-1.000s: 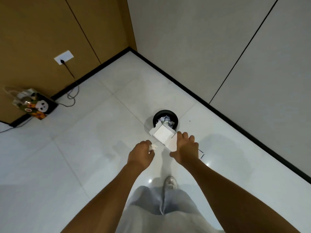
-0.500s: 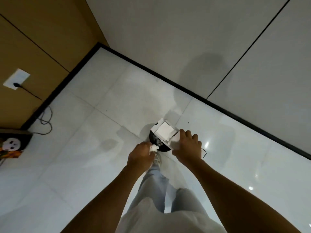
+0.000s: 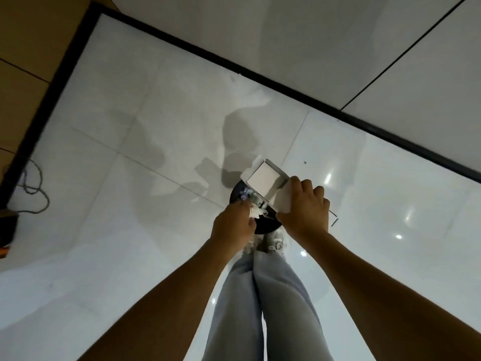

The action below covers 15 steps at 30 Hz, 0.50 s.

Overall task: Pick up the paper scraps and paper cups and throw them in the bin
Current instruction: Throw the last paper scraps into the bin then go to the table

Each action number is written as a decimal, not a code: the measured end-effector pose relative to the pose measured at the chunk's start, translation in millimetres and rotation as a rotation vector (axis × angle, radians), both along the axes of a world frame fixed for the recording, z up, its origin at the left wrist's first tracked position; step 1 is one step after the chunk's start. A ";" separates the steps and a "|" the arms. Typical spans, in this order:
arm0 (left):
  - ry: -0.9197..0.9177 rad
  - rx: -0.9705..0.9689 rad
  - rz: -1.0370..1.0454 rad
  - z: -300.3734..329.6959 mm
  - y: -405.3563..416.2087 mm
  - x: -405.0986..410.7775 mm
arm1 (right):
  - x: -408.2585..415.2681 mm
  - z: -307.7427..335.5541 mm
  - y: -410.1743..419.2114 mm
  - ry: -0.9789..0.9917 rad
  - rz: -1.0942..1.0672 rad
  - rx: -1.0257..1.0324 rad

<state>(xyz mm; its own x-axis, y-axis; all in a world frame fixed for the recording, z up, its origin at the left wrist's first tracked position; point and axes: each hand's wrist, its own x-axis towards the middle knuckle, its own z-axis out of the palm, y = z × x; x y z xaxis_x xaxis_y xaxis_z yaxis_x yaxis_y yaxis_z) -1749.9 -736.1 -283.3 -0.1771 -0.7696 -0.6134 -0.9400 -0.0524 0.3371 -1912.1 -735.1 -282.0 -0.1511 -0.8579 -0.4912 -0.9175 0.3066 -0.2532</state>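
Note:
A small black round bin (image 3: 268, 225) stands on the white floor just ahead of my feet, with crumpled paper (image 3: 246, 194) inside it. My left hand (image 3: 231, 226) pinches a small white paper scrap (image 3: 256, 211) right over the bin's opening. My right hand (image 3: 304, 207) grips an open white paper box (image 3: 263, 178), which is held tilted above the bin. Most of the bin is hidden behind both hands and the box.
White glossy floor tiles (image 3: 156, 204) spread to the left and right. A grey wall with a black skirting (image 3: 286, 84) runs close behind the bin. A cable (image 3: 33, 188) lies at the far left by a brown wall. My shoe (image 3: 276, 239) touches the bin's near side.
I have stepped up to the bin, so it now sits directly under both hands. The box and the scrap moved from short of the bin to over its opening.

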 end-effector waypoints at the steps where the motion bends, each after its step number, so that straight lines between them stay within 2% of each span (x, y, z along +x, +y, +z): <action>1: -0.014 0.027 -0.004 -21.3 2.7 -3.5 | -2.3 -17.1 2.0 -0.003 -0.011 0.013; 8: -0.013 0.151 0.058 -151.5 1.8 -21.2 | -26.1 -123.4 23.4 0.006 -0.020 0.084; 15: 0.019 0.159 0.180 -186.4 19.1 -12.7 | -18.1 -165.3 37.4 0.017 0.045 0.203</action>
